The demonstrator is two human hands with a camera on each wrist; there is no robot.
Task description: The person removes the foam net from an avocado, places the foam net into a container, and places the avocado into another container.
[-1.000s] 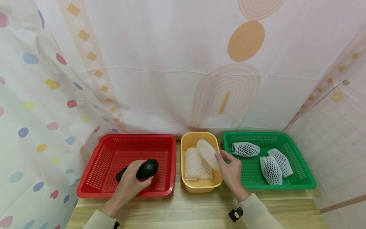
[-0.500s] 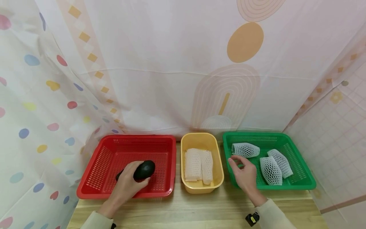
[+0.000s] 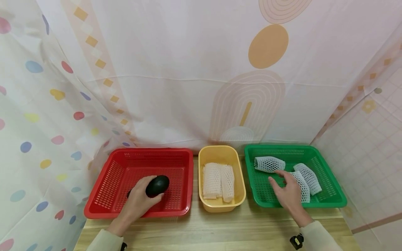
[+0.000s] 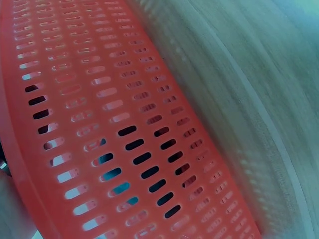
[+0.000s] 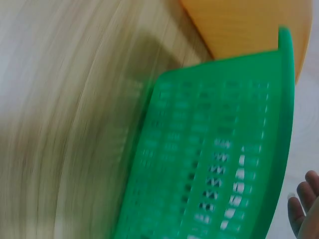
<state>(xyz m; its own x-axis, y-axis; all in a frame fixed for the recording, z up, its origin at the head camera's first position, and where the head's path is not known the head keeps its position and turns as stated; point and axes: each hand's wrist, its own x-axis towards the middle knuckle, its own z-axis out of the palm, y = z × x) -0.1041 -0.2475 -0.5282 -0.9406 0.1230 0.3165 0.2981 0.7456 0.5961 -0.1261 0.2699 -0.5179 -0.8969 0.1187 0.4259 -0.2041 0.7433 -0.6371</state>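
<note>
My left hand [image 3: 139, 198] grips a dark green avocado [image 3: 157, 186] inside the red basket [image 3: 150, 151]. Behind the fingers a bit of another dark thing [image 3: 128, 194] shows, mostly hidden. Over the green basket [image 3: 282, 147] my right hand [image 3: 289, 193] holds nothing, thumb and fingers spread apart. It partly covers a white foam net sleeve [image 3: 304, 191]. Two more white net sleeves [image 3: 269, 164] lie in that basket; I cannot tell what is inside them. In the right wrist view, fingertips [image 5: 306, 199] show past the green rim.
Between the baskets stands a yellow bin [image 3: 221, 206] with cream foam net sleeves [image 3: 212, 180] lying in it. All three containers are on a wooden table [image 3: 213, 228]. Patterned curtains [image 3: 176, 104] hang behind and at both sides.
My right hand let go of a cream net sleeve in the yellow bin, then moved right over the green basket and spread its fingers. My left hand shifted slightly left with the avocado.
</note>
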